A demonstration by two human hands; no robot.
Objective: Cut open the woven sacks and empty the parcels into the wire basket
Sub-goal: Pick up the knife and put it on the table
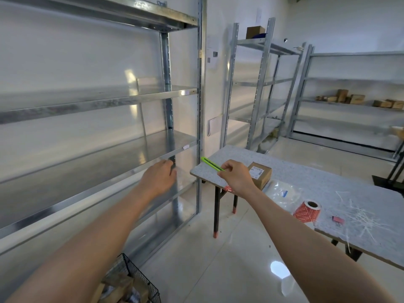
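- Wire basket (142, 278) on floor (218, 270), lower left, parcels (122, 284) inside; sacks unseen
- Parcels likely light, stiff: grip their sides
- Right hand (237, 177) pinches green cutter (211, 164)
- Left hand (159, 178) curled; hold unclear

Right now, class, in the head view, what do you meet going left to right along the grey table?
green cutter, pinched in the right hand → cardboard parcel → clear plastic bag → red label roll → small pink item → white strips
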